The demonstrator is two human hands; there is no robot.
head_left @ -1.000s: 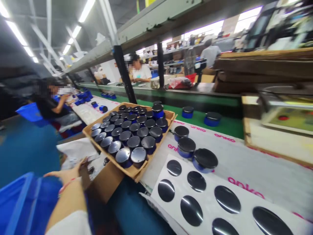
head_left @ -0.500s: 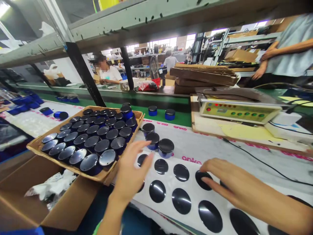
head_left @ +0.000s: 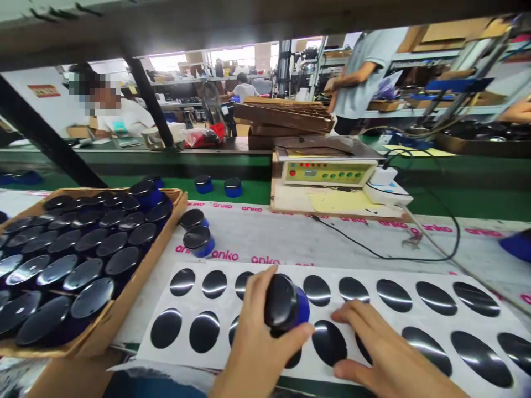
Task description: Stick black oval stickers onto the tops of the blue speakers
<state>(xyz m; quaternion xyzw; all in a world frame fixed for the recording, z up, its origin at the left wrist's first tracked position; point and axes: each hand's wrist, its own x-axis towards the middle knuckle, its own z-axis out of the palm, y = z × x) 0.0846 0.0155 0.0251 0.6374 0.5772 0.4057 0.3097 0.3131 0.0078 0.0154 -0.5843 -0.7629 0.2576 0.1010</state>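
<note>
My left hand is wrapped round a blue jar with a glossy black top, tilted above a white sheet of round black discs. To its right, my right hand is over the same sheet, thumb and fingers apart, with nothing seen between them. Two more blue jars stand behind the sheet at its left. At the left, a cardboard tray is packed with several jars of the same kind.
Behind the table is a control box with a black cable running across the printed covering. Two jars stand on the green strip. A shelf beam crosses overhead. People are in the background.
The view has swung right. My left hand has taken hold of one of the jars from beside the tray and brought it over the sheet. My right hand is now closer to my left.
</note>
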